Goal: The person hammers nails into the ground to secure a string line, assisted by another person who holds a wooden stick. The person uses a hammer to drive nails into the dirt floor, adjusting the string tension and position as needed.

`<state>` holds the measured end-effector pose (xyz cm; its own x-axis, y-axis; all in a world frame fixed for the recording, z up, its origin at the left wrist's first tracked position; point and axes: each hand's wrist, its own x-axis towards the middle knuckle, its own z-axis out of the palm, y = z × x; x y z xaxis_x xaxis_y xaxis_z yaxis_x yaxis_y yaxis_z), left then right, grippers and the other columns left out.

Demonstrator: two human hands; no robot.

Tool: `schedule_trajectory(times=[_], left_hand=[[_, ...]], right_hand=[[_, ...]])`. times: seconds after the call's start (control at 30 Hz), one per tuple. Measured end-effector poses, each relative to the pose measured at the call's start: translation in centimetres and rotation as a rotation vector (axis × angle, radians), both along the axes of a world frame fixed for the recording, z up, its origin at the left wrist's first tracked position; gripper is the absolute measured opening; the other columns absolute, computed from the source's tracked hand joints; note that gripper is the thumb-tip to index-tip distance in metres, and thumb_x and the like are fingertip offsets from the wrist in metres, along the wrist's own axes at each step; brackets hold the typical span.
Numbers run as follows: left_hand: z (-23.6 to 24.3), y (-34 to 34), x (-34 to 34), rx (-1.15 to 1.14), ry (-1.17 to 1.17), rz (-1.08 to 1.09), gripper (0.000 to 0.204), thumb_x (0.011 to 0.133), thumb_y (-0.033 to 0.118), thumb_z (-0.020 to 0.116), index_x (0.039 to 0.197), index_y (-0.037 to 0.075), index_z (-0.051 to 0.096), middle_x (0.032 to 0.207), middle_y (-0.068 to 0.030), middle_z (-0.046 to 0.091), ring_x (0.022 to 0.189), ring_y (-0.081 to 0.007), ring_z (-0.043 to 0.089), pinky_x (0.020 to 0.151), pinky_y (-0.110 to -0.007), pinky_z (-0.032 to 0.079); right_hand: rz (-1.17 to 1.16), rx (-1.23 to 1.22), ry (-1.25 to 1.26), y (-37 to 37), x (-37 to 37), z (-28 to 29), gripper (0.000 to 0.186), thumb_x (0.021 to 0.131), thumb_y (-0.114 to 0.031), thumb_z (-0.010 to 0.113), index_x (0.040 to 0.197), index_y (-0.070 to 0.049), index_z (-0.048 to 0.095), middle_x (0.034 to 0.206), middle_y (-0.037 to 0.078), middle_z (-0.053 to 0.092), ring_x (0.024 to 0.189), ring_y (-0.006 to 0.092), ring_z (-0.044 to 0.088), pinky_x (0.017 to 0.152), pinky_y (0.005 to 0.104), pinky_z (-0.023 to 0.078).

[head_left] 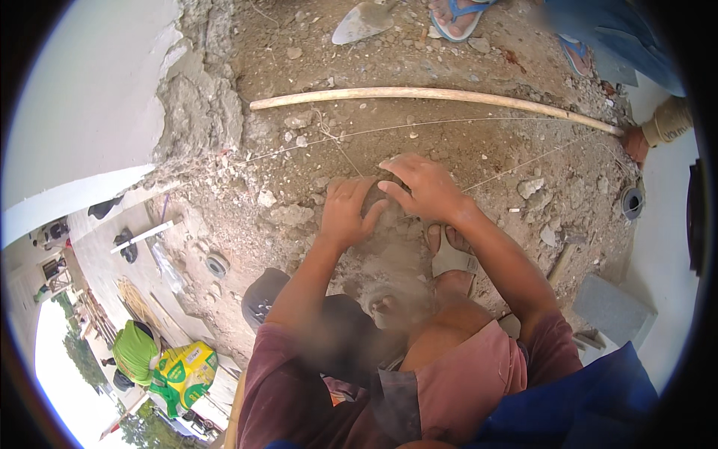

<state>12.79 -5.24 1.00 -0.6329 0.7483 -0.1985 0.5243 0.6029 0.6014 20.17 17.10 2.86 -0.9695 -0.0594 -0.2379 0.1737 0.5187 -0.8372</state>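
My left hand (pixel 347 212) and my right hand (pixel 426 187) are close together over the rubble-strewn dirt, near the middle of the view. Both have curved fingers with the thumbs held apart, and I see nothing gripped in either. A thin string (pixel 346 156) runs from the ground ahead down to the left fingertips. Another stretch of string (pixel 523 166) slants away to the right from behind my right hand; whether either hand touches it I cannot tell. Beyond lies a long wooden pole (pixel 419 93), its right end at another person's hand (pixel 636 144).
A trowel blade (pixel 363 24) and a person's foot in a blue-strapped flip-flop (pixel 456 19) are at the far side. Broken wall edge (pixel 198 97) stands left. Grey rings (pixel 218 264) lie left and right. A grey block (pixel 613 307) sits right; a yellow-green sack (pixel 187 374) lies lower left.
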Motion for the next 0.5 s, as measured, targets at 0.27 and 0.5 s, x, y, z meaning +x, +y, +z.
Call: schedule_trajectory(times=[0.27, 0.5], left_hand=[[-1.8, -4.0, -1.5, -0.247, 0.607, 0.486, 0.077, 0.096, 0.052, 0.069, 0.146, -0.003, 0.050, 0.151, -0.0258, 0.052, 0.147, -0.0446, 0.042, 0.122, -0.055, 0.029], [-4.1, -4.4, -1.6, -0.167, 0.616, 0.578, 0.080, 0.098, 0.053, 0.065, 0.149, -0.005, 0.045, 0.151, -0.0270, 0.051, 0.146, -0.0470, 0.042, 0.122, -0.057, 0.030]], right_hand=[[0.032, 0.409, 0.285, -6.9, -10.0, -7.7, 0.083, 0.104, -0.055, 0.053, 0.159, 0.004, 0.034, 0.164, 0.029, 0.034, 0.156, 0.0444, 0.027, 0.128, 0.0551, 0.021], [0.021, 0.346, 0.393, -9.2, -16.6, -9.2, 0.098, 0.096, -0.063, 0.062, 0.162, 0.001, 0.031, 0.163, 0.026, 0.037, 0.154, 0.0427, 0.031, 0.127, 0.0566, 0.023]])
